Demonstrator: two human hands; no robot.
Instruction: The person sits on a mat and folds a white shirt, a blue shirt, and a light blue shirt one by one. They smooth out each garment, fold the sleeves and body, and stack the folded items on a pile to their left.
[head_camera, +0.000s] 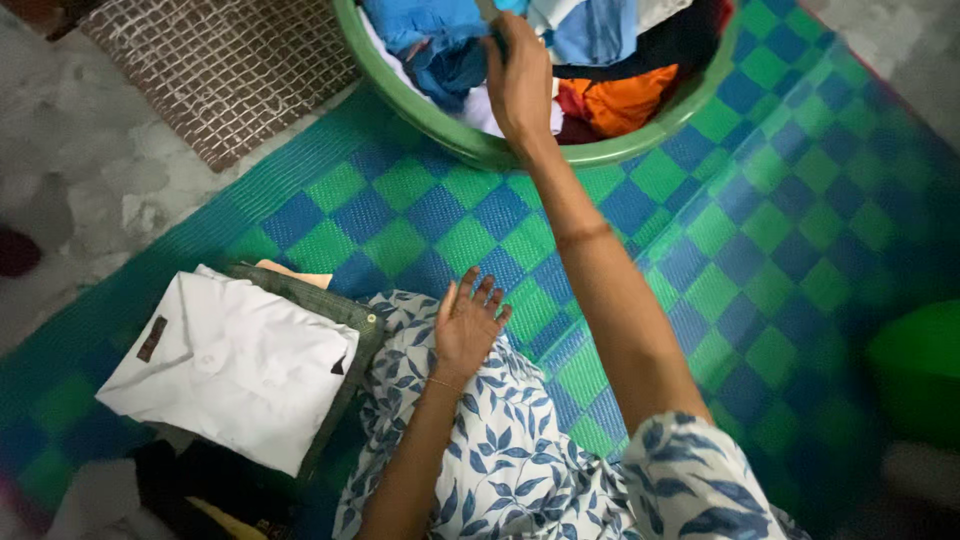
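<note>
**Right hand in the tub, left hand resting on the lap**

The right hand (520, 85) is stretched far forward, arm nearly straight, and reaches over the near rim of the green tub (440, 125) at the top of the view. Its grip is closed on a fold of the blue cloth (440, 50) that lies on the left side of the heap, fingers curled over the fabric and the back of the hand towards the camera. The cloth is bunched, so it shows no clear long axis; most of it lies to the left of the grip and a little beyond it. Beside it in the tub lie a light blue piece, a white one and an orange garment (625, 100), which sits just to the right of the wrist.

The left hand (465, 325) is well apart from the tub. It lies flat and open on the leaf-print dress (500, 450) over the lap and holds nothing. The right hand is thus by far the nearer one to the blue cloth.

Just to the left of the lap, a folded white shirt (230, 365) lies on top of a folded olive garment (340, 310), both on the green and blue checked mat (760, 250) that covers the floor.
</note>
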